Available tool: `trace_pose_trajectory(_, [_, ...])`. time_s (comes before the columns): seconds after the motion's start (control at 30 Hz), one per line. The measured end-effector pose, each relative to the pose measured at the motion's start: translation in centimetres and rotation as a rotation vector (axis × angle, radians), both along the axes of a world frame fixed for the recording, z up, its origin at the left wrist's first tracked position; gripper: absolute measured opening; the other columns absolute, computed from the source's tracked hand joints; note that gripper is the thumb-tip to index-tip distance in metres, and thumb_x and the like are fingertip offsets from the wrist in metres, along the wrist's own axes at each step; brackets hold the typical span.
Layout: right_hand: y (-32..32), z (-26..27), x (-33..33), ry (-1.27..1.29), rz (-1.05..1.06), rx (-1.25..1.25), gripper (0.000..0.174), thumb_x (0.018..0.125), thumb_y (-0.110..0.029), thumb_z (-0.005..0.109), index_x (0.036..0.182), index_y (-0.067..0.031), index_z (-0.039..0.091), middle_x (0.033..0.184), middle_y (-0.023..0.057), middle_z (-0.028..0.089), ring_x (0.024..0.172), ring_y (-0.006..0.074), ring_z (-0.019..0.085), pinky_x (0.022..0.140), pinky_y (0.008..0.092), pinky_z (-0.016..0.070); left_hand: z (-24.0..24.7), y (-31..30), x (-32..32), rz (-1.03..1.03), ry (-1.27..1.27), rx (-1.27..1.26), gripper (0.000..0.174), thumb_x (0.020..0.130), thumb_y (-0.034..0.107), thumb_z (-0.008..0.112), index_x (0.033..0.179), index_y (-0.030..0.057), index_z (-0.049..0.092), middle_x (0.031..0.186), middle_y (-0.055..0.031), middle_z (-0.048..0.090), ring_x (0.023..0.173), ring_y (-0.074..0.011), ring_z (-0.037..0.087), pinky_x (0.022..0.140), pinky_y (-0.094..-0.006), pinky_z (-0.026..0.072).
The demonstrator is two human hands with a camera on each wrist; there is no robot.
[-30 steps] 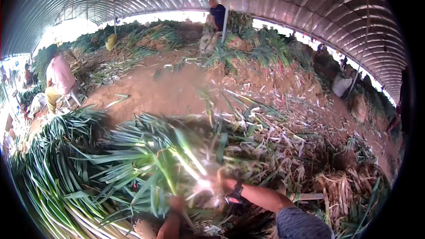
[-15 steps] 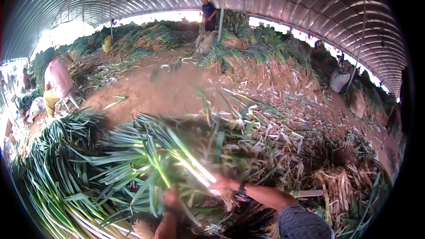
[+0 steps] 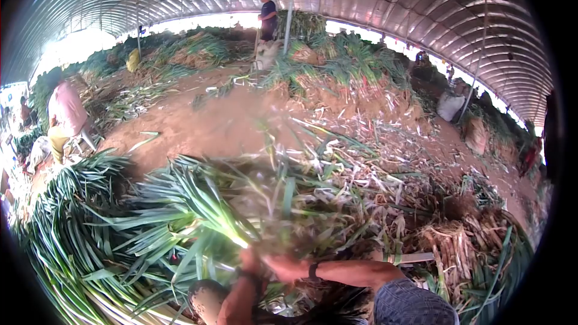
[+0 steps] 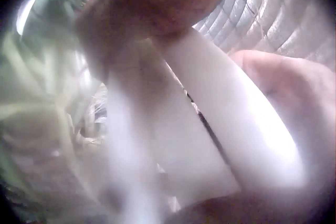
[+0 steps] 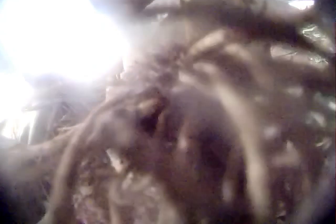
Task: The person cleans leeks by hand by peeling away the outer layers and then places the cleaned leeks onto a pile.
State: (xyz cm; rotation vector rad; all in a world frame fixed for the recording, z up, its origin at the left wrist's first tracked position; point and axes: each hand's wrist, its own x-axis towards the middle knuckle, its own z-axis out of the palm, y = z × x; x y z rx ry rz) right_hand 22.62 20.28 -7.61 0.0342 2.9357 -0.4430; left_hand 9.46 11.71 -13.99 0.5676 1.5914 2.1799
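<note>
Several long green onions point(image 3: 226, 222) with white lower stalks and green leaves slant from my hands toward the upper left. My left hand point(image 3: 250, 260) grips them at the lower stalks. In the left wrist view, thick white stalks point(image 4: 226, 113) lie side by side between fingers point(image 4: 152, 8) above and more of a hand at the right. Close beside it, my right hand point(image 3: 288, 268) holds the root ends. Stringy roots point(image 5: 244, 134) fill the right wrist view, blurred, and hide most of that hand.
A big heap of green onions point(image 3: 72, 235) lies on the left. Peeled leaves and husks point(image 3: 355, 204) litter the ground ahead and right. A rooty onion bundle point(image 3: 454, 253) stands at the right. One person point(image 3: 67, 111) sits at the left; another point(image 3: 268, 15) stands far back.
My hands have come together; the right moved left and down to the left one. The held onions now gather in one slanting bunch. The view has turned slightly right.
</note>
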Motion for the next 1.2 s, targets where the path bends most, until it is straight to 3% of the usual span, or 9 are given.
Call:
trace_pose_trajectory(0.1, [1.7, 2.9, -0.2, -0.042, -0.052, -0.222, 0.064, 0.080, -0.007, 0.063, 0.137, 0.0095, 0.038, 0.091, 0.0186, 0.066, 0.075, 0.0278, 0.064, 0.065, 0.0374, 0.0507, 5.0, 0.8, -1.1, 0.097, -0.424, -0.081, 0.020, 0.092, 0.014, 0.055, 0.100, -0.0001, 0.067, 0.082, -0.0072, 0.067, 0.073, -0.0210, 0.065, 0.063, -0.0348, 0.0534])
trace_pose_trajectory(0.27, [1.3, 19.3, 2.5, -0.244, -0.194, -0.971, 0.051, 0.084, -0.012, 0.071, 0.129, -0.0003, 0.049, 0.091, 0.0099, 0.065, 0.066, 0.0136, 0.062, 0.054, 0.0249, 0.0532, 11.1, -0.8, -8.3, 0.312, 0.960, -0.501, 0.022, 0.080, 0.015, 0.065, 0.097, 0.0005, 0.066, 0.077, -0.0178, 0.067, 0.067, -0.0328, 0.067, 0.059, -0.0406, 0.0537])
trace_pose_trajectory(0.33, [-0.6, 23.7, 5.3, -0.330, -0.237, -1.298, 0.041, 0.086, -0.011, 0.068, 0.124, -0.0020, 0.054, 0.091, 0.0087, 0.068, 0.070, 0.0148, 0.066, 0.056, 0.0270, 0.0549, 10.6, -0.4, -14.5, 0.262, -0.521, 0.122, 0.025, 0.079, 0.014, 0.068, 0.095, -0.0039, 0.064, 0.078, -0.0136, 0.064, 0.063, -0.0276, 0.062, 0.058, -0.0385, 0.0532])
trace_pose_trajectory(0.37, [-0.6, 24.7, 6.4, -0.341, -0.194, -1.315, 0.037, 0.087, -0.011, 0.067, 0.121, -0.0025, 0.057, 0.093, 0.0087, 0.069, 0.072, 0.0159, 0.067, 0.058, 0.0280, 0.0557, 11.0, -2.0, -15.7, 0.293, -0.472, 0.092, 0.026, 0.078, 0.014, 0.068, 0.094, -0.0053, 0.063, 0.079, -0.0122, 0.063, 0.064, -0.0261, 0.062, 0.058, -0.0378, 0.0527])
trace_pose_trajectory(0.53, [9.8, 20.4, 11.0, 0.039, -0.092, -0.672, 0.044, 0.083, -0.018, 0.075, 0.122, -0.0016, 0.061, 0.111, 0.0174, 0.068, 0.094, 0.0271, 0.069, 0.075, 0.0336, 0.0567, 4.4, -5.8, -19.5, 0.375, -0.294, -0.017, 0.025, 0.074, 0.009, 0.070, 0.093, -0.0019, 0.059, 0.083, -0.0116, 0.059, 0.071, -0.0263, 0.060, 0.061, -0.0402, 0.0528])
trace_pose_trajectory(0.6, [13.1, 25.5, 10.5, -0.154, -0.426, 0.345, 0.053, 0.084, -0.022, 0.077, 0.129, -0.0018, 0.056, 0.114, 0.0153, 0.066, 0.098, 0.0265, 0.064, 0.086, 0.0380, 0.0551, 3.2, -5.4, -19.4, 0.388, -0.225, -0.035, 0.023, 0.073, 0.008, 0.070, 0.091, -0.0018, 0.059, 0.083, -0.0120, 0.059, 0.071, -0.0256, 0.060, 0.060, -0.0406, 0.0523])
trace_pose_trajectory(0.67, [14.4, 23.5, 10.5, 0.268, -0.331, 0.113, 0.059, 0.080, -0.017, 0.080, 0.131, -0.0022, 0.055, 0.132, 0.0190, 0.058, 0.120, 0.0312, 0.058, 0.098, 0.0410, 0.0515, 2.2, -4.1, -19.5, 0.467, -0.297, 0.108, 0.020, 0.073, 0.009, 0.069, 0.086, -0.0031, 0.060, 0.079, -0.0116, 0.059, 0.067, -0.0248, 0.059, 0.058, -0.0396, 0.0510])
trace_pose_trajectory(0.8, [3.9, 23.5, 2.6, 0.466, 0.048, -0.203, 0.056, 0.079, -0.016, 0.080, 0.130, -0.0067, 0.057, 0.103, 0.0094, 0.068, 0.079, 0.0152, 0.065, 0.064, 0.0293, 0.0582, 1.1, -4.1, -17.2, 0.467, 0.001, -0.129, 0.019, 0.074, 0.012, 0.068, 0.081, -0.0044, 0.061, 0.073, -0.0102, 0.060, 0.060, -0.0216, 0.057, 0.056, -0.0377, 0.0494])
trace_pose_trajectory(1.2, [-2.7, 16.5, -2.9, -0.286, 0.325, -0.368, 0.017, 0.092, -0.012, 0.061, 0.076, -0.0073, 0.058, 0.066, 0.0087, 0.048, 0.059, 0.0166, 0.049, 0.047, 0.0332, 0.0401, 11.5, -4.8, -10.5, 0.386, -0.165, -0.333, 0.030, 0.082, 0.022, 0.067, 0.083, -0.0071, 0.068, 0.059, -0.0061, 0.056, 0.053, -0.0183, 0.053, 0.049, -0.0362, 0.0428])
